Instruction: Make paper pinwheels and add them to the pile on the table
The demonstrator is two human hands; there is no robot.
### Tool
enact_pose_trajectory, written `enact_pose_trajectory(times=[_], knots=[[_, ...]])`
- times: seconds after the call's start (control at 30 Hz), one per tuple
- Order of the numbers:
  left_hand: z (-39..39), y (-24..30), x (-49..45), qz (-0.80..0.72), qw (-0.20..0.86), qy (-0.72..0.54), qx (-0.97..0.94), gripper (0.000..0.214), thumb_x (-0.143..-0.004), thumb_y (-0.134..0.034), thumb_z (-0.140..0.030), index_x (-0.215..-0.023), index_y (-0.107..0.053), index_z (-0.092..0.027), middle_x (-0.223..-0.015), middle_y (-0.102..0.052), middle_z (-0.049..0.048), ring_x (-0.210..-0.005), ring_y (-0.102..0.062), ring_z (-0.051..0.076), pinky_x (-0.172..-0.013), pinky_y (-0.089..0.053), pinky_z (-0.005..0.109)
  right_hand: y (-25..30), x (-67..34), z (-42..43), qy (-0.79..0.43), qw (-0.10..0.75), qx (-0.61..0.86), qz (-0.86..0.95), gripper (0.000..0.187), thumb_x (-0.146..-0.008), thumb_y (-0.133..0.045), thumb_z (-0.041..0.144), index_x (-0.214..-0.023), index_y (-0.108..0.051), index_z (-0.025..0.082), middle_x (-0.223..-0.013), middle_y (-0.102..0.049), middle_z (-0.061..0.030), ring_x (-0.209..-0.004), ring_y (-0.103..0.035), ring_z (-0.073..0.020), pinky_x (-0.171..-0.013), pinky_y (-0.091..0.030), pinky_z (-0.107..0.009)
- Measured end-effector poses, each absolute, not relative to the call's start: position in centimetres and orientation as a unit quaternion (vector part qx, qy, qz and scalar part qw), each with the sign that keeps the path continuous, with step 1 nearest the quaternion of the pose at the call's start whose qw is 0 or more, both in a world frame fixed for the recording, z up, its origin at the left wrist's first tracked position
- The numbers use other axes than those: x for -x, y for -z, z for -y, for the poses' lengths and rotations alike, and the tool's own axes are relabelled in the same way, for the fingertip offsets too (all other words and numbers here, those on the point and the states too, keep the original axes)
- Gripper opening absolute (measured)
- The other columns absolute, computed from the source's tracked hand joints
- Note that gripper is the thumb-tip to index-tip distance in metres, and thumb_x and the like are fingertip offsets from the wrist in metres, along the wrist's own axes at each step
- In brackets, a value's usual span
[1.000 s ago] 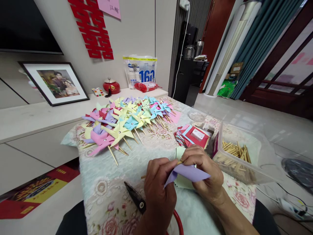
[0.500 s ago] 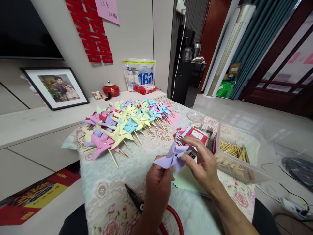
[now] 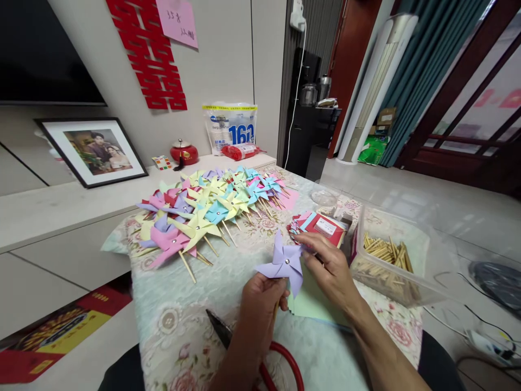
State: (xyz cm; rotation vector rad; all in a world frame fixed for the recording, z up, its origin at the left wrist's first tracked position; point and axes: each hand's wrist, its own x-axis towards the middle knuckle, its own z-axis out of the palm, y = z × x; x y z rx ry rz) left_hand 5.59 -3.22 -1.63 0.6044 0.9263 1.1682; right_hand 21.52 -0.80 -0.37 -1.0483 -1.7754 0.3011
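- Head view: grips a purple pinwheel (image 3: pixel 280 260) with the left hand (image 3: pixel 260 301), closing thumb and fingers around the wooden stick (image 3: pixel 275 314) just below the blades.
- Holds the purple pinwheel above the counter (image 3: pixel 232 266), between its middle and its near edge, with the round silvery centre turned toward the camera.
- Has the right hand (image 3: pixel 329 263) at the right blade, half curled, with thumb and forefinger on either side of the tip; cannot tell whether pinching or only touching.
- Shows pale green sheets (image 3: pixel 319 304) lying on the counter below the right hand, toward the right edge.
- Shows scissors (image 3: pixel 220 328) with dark blades and red handles by the near edge, crossed by the left arm (image 3: pixel 240 353).
- Shows a heap of coloured pinwheels (image 3: pixel 215 212) along the far left edge, with many sticks pointing toward the near right.
- Shows red and blue paper pieces (image 3: pixel 325 225) beyond the right hand, near a clear round lid (image 3: pixel 324 196) toward the far right corner.
- Shows a clear tub (image 3: pixel 366 271) at the right edge, containing many short sticks (image 3: pixel 385 250).
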Motion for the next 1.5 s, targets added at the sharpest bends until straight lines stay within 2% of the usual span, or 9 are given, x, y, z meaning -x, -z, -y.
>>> enact_pose_trajectory(times=[0.17, 0.43, 0.5, 0.63, 0.73, 0.83, 0.97, 1.17, 1.5], knots=[[3.3, 1.7, -5.5, -0.421, 0.697, -0.505, -0.285, 0.026, -0.054, -0.079, -0.023, -0.076, -0.071, -0.012, -0.058, -0.062, -0.0010, -0.049, -0.047, 0.009, -0.044, -0.033, 0.022, 1.2, -21.6, 0.3, -0.083, 0.483, 0.425, 0.761, 0.035, -0.090, -0.051, 0.004, -0.110, -0.072, 0.024, -0.102, -0.073, -0.0073, -0.099, -0.067, -0.0213, -0.084, -0.054, -0.036], [3.3, 1.8, -5.5, -0.421, 0.698, -0.505, -0.284, 0.022, -0.055, -0.078, -0.021, -0.075, -0.071, -0.012, -0.058, -0.059, -0.0019, -0.050, -0.046, 0.009, -0.045, -0.031, 0.021, 1.1, -21.5, 0.2, -0.078, 0.459, 0.426, 0.776, 0.031, -0.089, -0.053, 0.003, -0.100, -0.074, 0.023, -0.097, -0.073, -0.0068, -0.095, -0.068, -0.0205, -0.080, -0.056, -0.034], [3.3, 1.8, -5.6, -0.421, 0.694, -0.510, -0.283, 0.022, -0.056, -0.078, -0.021, -0.075, -0.071, -0.012, -0.058, -0.060, -0.0014, -0.051, -0.047, 0.009, -0.045, -0.031, 0.021, 1.0, -21.4, 0.3, -0.075, 0.457, 0.429, 0.776, 0.031, -0.091, -0.052, 0.004, -0.102, -0.074, 0.023, -0.100, -0.073, -0.0078, -0.097, -0.068, -0.0210, -0.082, -0.056, -0.036], [3.1, 1.7, -5.6, -0.413, 0.685, -0.544, -0.252, 0.022, -0.055, -0.080, -0.021, -0.072, -0.069, -0.013, -0.060, -0.061, -0.0006, -0.053, -0.048, 0.010, -0.049, -0.034, 0.023, 0.7, -21.1, 0.7, -0.031, 0.492, 0.469, 0.733, 0.031, -0.094, -0.054, 0.012, -0.121, -0.067, 0.020, -0.119, -0.069, -0.0124, -0.114, -0.062, -0.0250, -0.096, -0.050, -0.043], [3.0, 1.6, -5.4, -0.390, 0.693, -0.569, -0.211, 0.024, -0.054, -0.081, -0.017, -0.074, -0.069, -0.013, -0.066, -0.064, 0.0004, -0.056, -0.051, 0.010, -0.053, -0.038, 0.024, 0.5, -20.7, 1.1, -0.029, 0.505, 0.497, 0.705, 0.019, -0.095, -0.059, 0.020, -0.111, -0.069, 0.018, -0.106, -0.072, -0.0110, -0.102, -0.066, -0.0243, -0.089, -0.052, -0.039], [2.9, 1.6, -5.2, -0.358, 0.712, -0.574, -0.188, 0.029, -0.054, -0.084, -0.017, -0.078, -0.069, -0.012, -0.071, -0.065, 0.0017, -0.060, -0.053, 0.010, -0.056, -0.040, 0.024, 0.5, -20.3, 1.4, -0.080, 0.467, 0.502, 0.723, 0.015, -0.097, -0.058, 0.024, -0.098, -0.071, 0.019, -0.094, -0.074, -0.0075, -0.089, -0.069, -0.0217, -0.078, -0.053, -0.035], [2.8, 1.7, -5.1, -0.341, 0.721, -0.577, -0.177, 0.031, -0.054, -0.085, -0.017, -0.081, -0.070, -0.012, -0.073, -0.064, 0.0019, -0.062, -0.054, 0.010, -0.057, -0.041, 0.023, 0.9, -19.8, 1.5, -0.101, 0.428, 0.505, 0.743, 0.016, -0.097, -0.058, 0.026, -0.104, -0.071, 0.020, -0.099, -0.075, -0.0075, -0.095, -0.069, -0.0235, -0.085, -0.052, -0.039], [2.8, 1.7, -5.3, -0.343, 0.717, -0.578, -0.186, 0.029, -0.055, -0.085, -0.018, -0.079, -0.071, -0.012, -0.073, -0.064, 0.0020, -0.062, -0.053, 0.010, -0.057, -0.041, 0.023, 1.2, -19.8, 1.5, -0.076, 0.412, 0.503, 0.756, 0.016, -0.095, -0.061, 0.023, -0.108, -0.070, 0.020, -0.100, -0.075, -0.0080, -0.094, -0.069, -0.0247, -0.085, -0.052, -0.041], [2.9, 1.5, -5.5, -0.344, 0.709, -0.588, -0.183, 0.030, -0.053, -0.086, -0.019, -0.077, -0.070, -0.014, -0.073, -0.064, 0.0015, -0.062, -0.053, 0.010, -0.057, -0.040, 0.023, 1.2, -19.7, 1.6, -0.054, 0.411, 0.502, 0.759, 0.016, -0.092, -0.064, 0.024, -0.107, -0.068, 0.019, -0.094, -0.074, -0.0077, -0.083, -0.068, -0.0230, -0.077, -0.053, -0.039]])
